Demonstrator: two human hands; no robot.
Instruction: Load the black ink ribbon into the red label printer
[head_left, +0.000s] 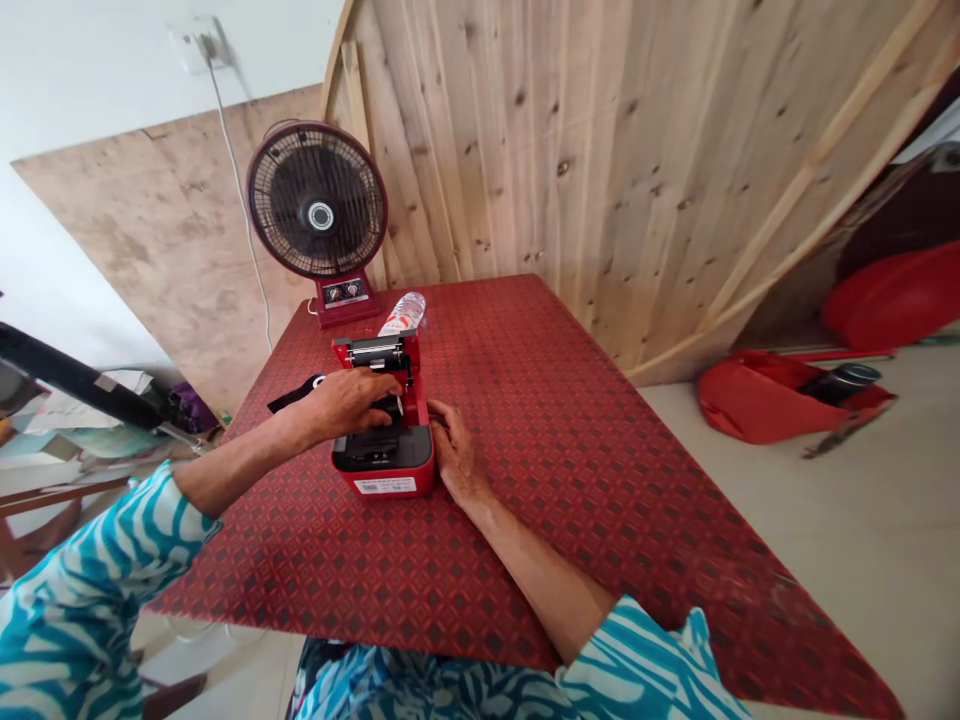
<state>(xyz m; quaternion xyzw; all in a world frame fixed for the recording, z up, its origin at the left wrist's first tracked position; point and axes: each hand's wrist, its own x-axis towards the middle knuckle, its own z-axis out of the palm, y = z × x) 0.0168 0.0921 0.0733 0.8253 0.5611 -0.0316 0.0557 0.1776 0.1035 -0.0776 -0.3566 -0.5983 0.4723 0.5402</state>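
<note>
A red and black label printer (384, 460) stands on the table with its lid (375, 350) raised. My left hand (345, 400) reaches over from the left into the open compartment. Its thumb and fingers close around a dark roll with a pale end (394, 406), part of which the hand hides. Against the printer's right side rests my right hand (457, 450), fingers loosely bent and apart, fingertips touching the red wall. Left of the printer, a dark strip (294, 394) lies partly behind my left wrist.
Behind the printer lies a clear plastic bottle (405, 314). A dark red fan (319, 210) stands at the table's back left corner. The table (570, 480) has a red patterned cover. On the floor at right is a red bag (739, 400) holding a dark flask (840, 382).
</note>
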